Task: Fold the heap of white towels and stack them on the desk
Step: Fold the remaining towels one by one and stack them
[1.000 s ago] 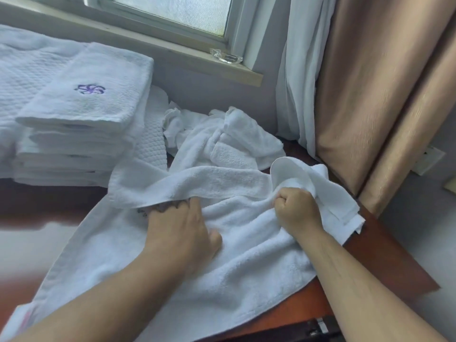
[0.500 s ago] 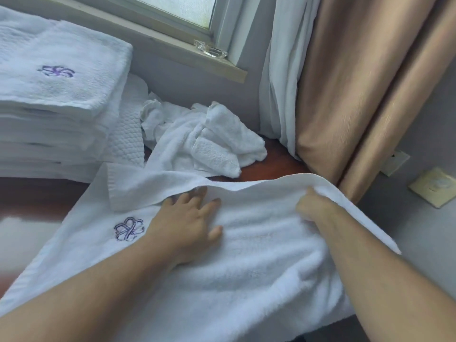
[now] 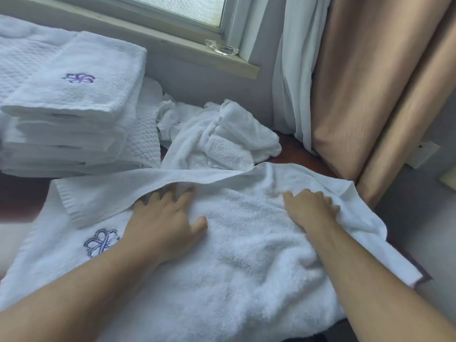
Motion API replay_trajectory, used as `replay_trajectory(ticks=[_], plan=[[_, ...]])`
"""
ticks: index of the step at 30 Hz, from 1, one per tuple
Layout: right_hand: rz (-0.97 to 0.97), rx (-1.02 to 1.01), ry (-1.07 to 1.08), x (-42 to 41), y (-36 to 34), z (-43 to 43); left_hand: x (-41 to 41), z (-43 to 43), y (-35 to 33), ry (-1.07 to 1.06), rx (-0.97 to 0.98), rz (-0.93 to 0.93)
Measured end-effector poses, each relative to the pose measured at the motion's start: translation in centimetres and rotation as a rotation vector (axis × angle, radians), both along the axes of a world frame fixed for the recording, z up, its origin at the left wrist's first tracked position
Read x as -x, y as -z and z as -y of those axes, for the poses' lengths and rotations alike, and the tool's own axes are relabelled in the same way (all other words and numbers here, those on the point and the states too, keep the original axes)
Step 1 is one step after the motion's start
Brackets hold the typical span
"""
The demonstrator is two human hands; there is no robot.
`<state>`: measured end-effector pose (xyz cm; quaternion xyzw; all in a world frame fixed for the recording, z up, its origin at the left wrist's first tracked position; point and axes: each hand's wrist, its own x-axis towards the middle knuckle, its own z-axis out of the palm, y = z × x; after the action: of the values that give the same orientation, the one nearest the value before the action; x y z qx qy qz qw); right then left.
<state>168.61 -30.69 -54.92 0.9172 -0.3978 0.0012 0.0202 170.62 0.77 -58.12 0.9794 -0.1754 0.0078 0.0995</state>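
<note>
A large white towel [image 3: 246, 255] with a purple embroidered emblem lies spread over the dark wooden desk [image 3: 293, 149]. Its far edge is folded back toward me as a band across the top. My left hand [image 3: 165, 223] lies flat on the towel with fingers spread, fingertips under that folded band. My right hand [image 3: 311, 208] presses on the towel near its right side, fingers extended against a raised fold. Behind the spread towel sits a small crumpled heap of white towels [image 3: 217, 137]. A tall stack of folded white towels [image 3: 71, 114] stands at the back left, topped by one showing the purple emblem.
A window sill [image 3: 172, 43] with a small glass dish [image 3: 222, 46] runs along the back. White sheer and tan curtains [image 3: 365, 90] hang at the right, close to the desk's corner. The desk's right edge drops off beside my right forearm.
My right hand let go of the towel's far edge, laid it down and now presses flat. The towel went from bunched to spread out. My left hand stayed on the towel.
</note>
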Motion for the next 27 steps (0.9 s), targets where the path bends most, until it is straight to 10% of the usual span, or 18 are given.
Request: replay_trajectory(ticks=[5, 14, 18, 27], plan=[[0.020, -0.231, 0.059, 1.9, -0.8, 3.6, -1.3, -1.5, -0.4, 0.027, 0.007, -0.005], [0.315, -0.393, -0.468, 0.1, 0.2, 3.0, 0.9, 4.3, -2.6, 0.291, 0.217, 0.012], [0.734, -0.359, -0.276, 2.7, 0.1, 1.2, 2.2, 6.0, -0.7, 0.311, 0.108, 0.016], [0.271, -0.164, 0.368, 12.3, 0.3, 6.9, 1.3, 6.3, 0.0, 0.234, 0.061, -0.020]])
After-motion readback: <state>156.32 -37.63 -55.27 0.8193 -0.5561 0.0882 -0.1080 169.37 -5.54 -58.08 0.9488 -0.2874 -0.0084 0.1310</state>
